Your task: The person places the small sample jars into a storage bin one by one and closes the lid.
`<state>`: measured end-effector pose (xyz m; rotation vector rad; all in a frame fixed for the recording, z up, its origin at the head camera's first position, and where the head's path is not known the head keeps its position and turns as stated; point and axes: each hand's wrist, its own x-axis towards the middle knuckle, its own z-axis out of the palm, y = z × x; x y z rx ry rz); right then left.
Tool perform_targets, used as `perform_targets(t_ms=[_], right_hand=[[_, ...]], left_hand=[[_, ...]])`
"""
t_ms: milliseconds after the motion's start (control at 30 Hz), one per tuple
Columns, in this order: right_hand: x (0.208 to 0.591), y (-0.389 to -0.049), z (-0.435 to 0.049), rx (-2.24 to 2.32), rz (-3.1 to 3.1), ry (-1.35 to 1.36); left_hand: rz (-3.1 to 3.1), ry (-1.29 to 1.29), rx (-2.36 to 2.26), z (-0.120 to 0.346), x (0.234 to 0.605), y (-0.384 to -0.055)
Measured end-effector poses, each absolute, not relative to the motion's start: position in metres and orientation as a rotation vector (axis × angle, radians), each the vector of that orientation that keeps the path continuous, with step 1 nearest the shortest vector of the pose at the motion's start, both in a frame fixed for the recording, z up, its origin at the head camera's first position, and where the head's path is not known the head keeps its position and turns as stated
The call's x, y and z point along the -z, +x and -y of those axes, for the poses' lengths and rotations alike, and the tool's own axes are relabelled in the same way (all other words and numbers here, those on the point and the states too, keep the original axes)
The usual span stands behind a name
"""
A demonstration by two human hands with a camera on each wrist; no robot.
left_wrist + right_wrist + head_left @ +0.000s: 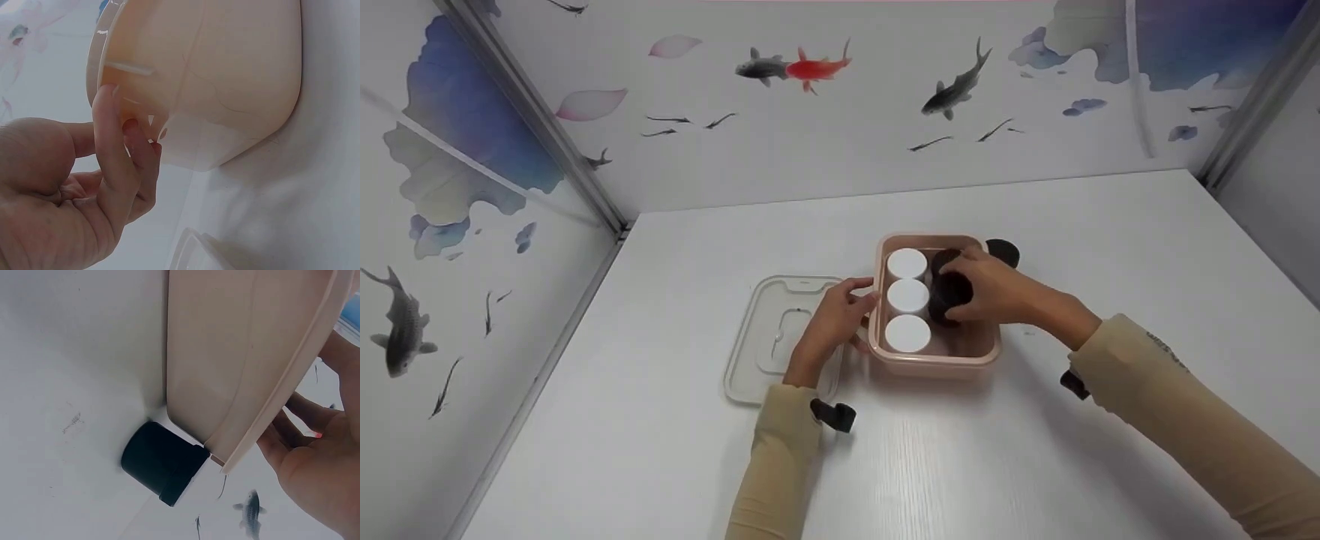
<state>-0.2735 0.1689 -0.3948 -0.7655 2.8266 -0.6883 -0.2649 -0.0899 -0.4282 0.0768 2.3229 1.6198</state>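
Note:
A pink plastic storage bin (937,361) stands on the table. Along its left side is a row of three white round-topped jars (907,295). My left hand (834,319) grips the bin's left rim; the left wrist view shows its curled fingers (112,135) against the rim's underside. Reaching over the right rim, my right hand (997,289) holds a black jar (952,289) inside the bin between thumb and fingers. Another black round thing (945,260) shows behind it, partly covered by the hand. In the right wrist view the bin wall hides the right fingertips.
Outside the bin's back right corner stands a black jar (160,458), close beside the wall. A translucent lid (742,349) with a recessed handle lies left of the bin, partly under my left forearm. Printed panels (870,150) border the white table at the back and sides.

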Motion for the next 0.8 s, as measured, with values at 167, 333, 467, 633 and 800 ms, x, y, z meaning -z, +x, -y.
perform_targets(t_ms=[167, 333, 467, 633, 800], right_hand=[[0.3985, -0.2739, -0.1652, 0.614, -2.856, -0.765], [0.4008, -0.2733, -0.1627, 0.538, -2.891, -0.804], [0.4013, -0.2726, -0.1629, 0.513, -2.894, -0.812], [0.4013, -0.2707, -0.1664, 0.57, -2.87, -0.814], [0.397, -0.2681, -0.1718, 0.737, -2.849, -0.771]], left_hand=[[-2.335, 0.062, -1.605, 0.0885, 0.4268, -0.2642], [-2.34, 0.059, -1.597, 0.0882, 0.4275, -0.2649], [-2.339, 0.061, -1.599, 0.0884, 0.4284, -0.265], [-2.334, 0.062, -1.602, 0.0883, 0.4291, -0.2649], [-2.33, 0.063, -1.611, 0.0887, 0.4283, -0.2649]])
